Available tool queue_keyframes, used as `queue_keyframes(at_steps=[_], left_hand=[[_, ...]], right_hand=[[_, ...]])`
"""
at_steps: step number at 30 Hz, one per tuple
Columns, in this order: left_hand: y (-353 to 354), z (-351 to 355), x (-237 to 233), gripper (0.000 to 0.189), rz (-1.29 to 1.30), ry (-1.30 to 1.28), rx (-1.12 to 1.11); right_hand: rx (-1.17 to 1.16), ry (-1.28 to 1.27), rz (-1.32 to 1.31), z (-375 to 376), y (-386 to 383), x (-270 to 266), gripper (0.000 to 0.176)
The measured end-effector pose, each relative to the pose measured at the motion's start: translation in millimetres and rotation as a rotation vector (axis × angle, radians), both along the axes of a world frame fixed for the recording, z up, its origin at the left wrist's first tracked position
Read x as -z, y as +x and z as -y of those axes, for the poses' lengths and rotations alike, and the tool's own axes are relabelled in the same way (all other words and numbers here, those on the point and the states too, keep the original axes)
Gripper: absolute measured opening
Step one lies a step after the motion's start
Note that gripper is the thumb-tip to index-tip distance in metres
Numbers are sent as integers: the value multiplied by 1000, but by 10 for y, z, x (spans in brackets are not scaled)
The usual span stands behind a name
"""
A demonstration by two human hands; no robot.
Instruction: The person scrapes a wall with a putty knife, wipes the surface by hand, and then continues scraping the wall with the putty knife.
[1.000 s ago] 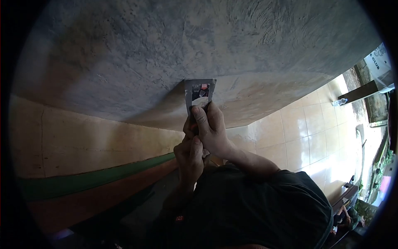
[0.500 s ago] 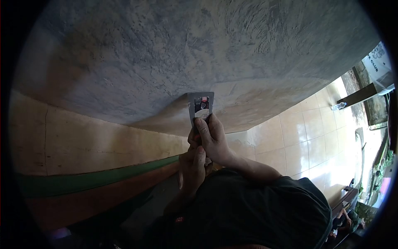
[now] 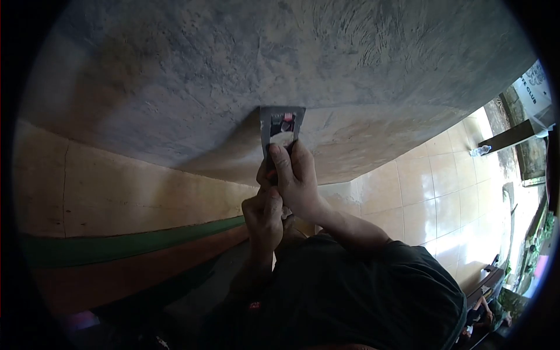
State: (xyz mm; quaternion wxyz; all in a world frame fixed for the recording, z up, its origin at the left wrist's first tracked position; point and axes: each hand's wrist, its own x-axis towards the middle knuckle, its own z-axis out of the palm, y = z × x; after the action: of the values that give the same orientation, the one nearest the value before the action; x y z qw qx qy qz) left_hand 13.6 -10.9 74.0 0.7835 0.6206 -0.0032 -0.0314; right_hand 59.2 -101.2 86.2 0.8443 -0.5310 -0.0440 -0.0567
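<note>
A flat metal scraper [image 3: 282, 119] with a printed label lies with its wide edge against the rough grey wall surface [image 3: 233, 70]. My right hand [image 3: 296, 175] is closed around its handle, the thumb lying along the base of the blade. Just below, my left hand [image 3: 264, 219] is closed at the lower end of the handle, touching my right hand. The handle is mostly hidden by my fingers. Smoother, browner wall shows to the right of the blade.
A green band [image 3: 146, 236] runs along the lower left. Tiled floor [image 3: 417, 192] lies at the right, with a clear plastic bottle [image 3: 480, 151] by a dark post [image 3: 507, 137]. Another person [image 3: 481, 312] is at the lower right.
The scraper has moved up along the wall, away from my body, with both my hands following it. Its wide edge still meets the surface.
</note>
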Motion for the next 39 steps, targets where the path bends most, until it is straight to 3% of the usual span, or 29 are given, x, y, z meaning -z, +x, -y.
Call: queue_keyframes(at_steps=[2,4,9,11,12,14,16,18,21,23,30,32,36,39], left_hand=[[-29,-18,83,41,113,-18,52],[-138,14,112,40,-50,-16,68],[-104,79,114,40,-266,-79,46],[9,100,212,43,-8,-108,53],[-3,86,182,43,-6,-108,52],[-24,40,81,46,158,-45,109],[-109,17,65,48,114,-103,123],[-159,10,86,46,367,131,-65],[-392,-30,304,45,312,143,-77],[-481,-31,338,49,330,263,-94],[-493,-133,153,52,299,294,40],[-504,-222,201,37,259,215,178],[-547,-247,267,37,167,43,182],[-567,-146,290,36,20,-169,69]], right_hand=[[-24,77,17,24,-33,-42,17],[-47,-50,-20,64,-90,96,19],[-50,32,-125,38,-28,230,21],[-43,-33,-15,106,12,100,21],[-44,-33,-14,110,-19,50,21],[-116,107,5,138,-78,-40,21],[-172,41,50,159,-184,90,22],[-236,-23,102,145,-350,228,24],[-296,38,32,151,-600,416,28],[-275,-188,-6,212,-668,518,29],[-283,43,-96,260,-803,468,29],[-212,-7,-3,268,-838,535,28],[-160,-105,81,353,-884,501,26],[-96,-178,168,357,-945,535,33]])
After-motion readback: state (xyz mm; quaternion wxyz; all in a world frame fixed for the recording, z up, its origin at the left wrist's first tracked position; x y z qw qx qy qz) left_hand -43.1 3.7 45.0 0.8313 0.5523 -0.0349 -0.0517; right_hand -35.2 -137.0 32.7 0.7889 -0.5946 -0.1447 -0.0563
